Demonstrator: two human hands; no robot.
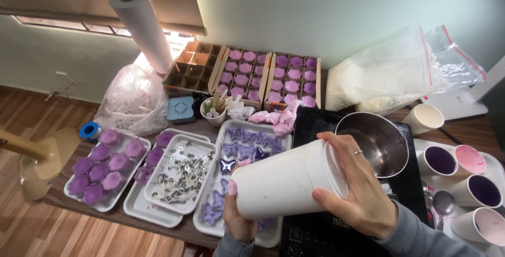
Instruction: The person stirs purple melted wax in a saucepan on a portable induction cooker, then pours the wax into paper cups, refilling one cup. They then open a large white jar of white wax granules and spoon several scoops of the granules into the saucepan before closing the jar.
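Observation:
Both my hands hold a large white plastic tub (284,181) on its side, its lidded end pointing toward a steel pot (376,144). My left hand (235,220) supports the tub's base from below. My right hand (357,188), with a ring, wraps over the lid end. The pot sits on a black induction cooker (315,233) and looks empty. Below the tub lies a white tray (210,228) of purple butterfly-shaped wax pieces (244,144).
White trays to the left hold purple flower candles (100,170) and metal wick tabs (184,173). Cardboard crates (273,75) with pink and purple candles stand at the back, beside a bag of white flakes (389,75). Paper cups (463,175) with coloured residue stand at right. A paper roll (142,26) leans at back left.

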